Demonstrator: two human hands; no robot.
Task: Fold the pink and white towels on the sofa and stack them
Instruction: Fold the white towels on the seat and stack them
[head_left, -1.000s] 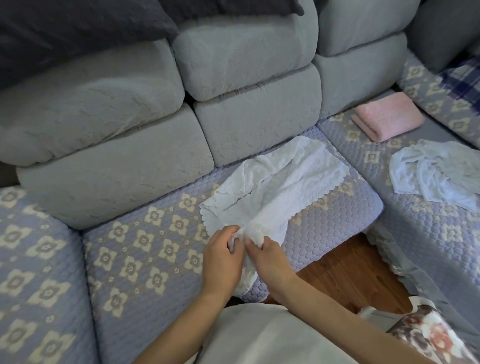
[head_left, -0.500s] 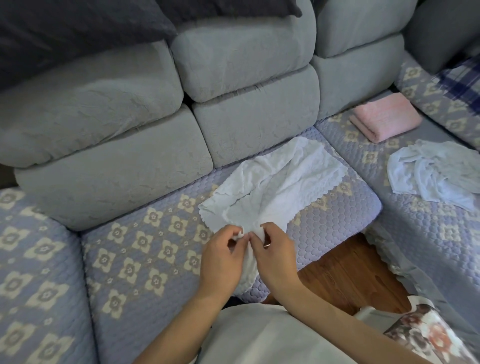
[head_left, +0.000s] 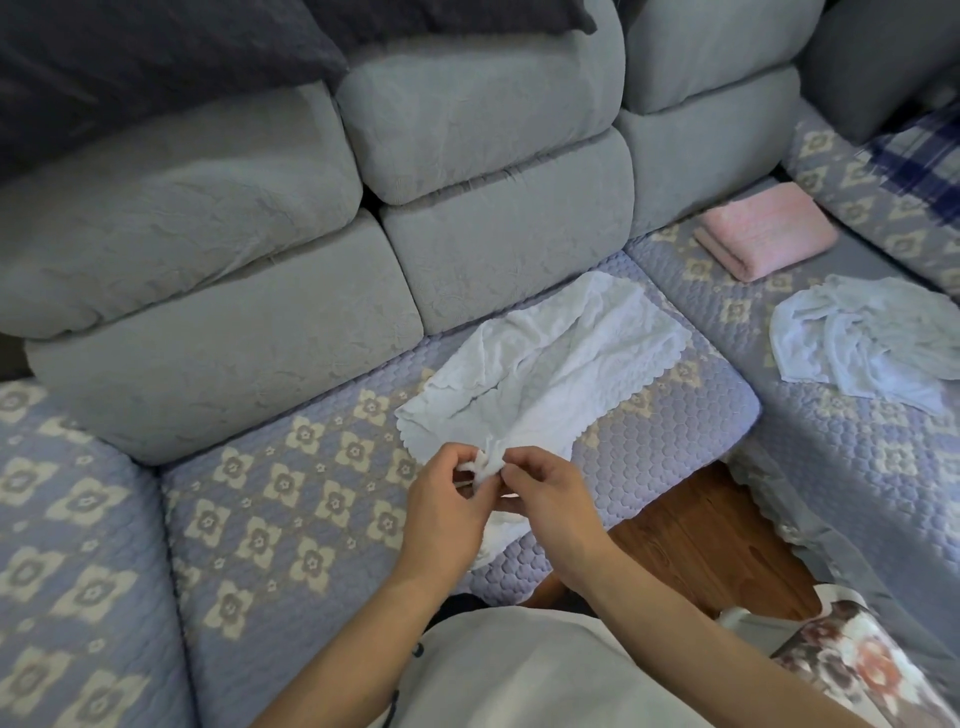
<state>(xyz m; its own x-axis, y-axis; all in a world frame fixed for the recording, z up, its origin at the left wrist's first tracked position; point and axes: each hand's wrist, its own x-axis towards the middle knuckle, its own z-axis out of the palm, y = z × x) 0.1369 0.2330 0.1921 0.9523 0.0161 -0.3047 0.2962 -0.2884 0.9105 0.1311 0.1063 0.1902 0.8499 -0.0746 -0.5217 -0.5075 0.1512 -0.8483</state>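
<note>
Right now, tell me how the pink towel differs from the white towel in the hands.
The pink towel is folded into a thick neat block; the white towel lies spread and wrinkled. The pink one lies untouched; the left hand and right hand pinch the white one's near edge. Both rest on the sofa.

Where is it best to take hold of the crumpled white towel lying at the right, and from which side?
Probably its near-left corner, coming from above on the person's side: the crumpled white towel lies bunched on the sofa cover, and only that flat corner shows a clear edge.
</note>
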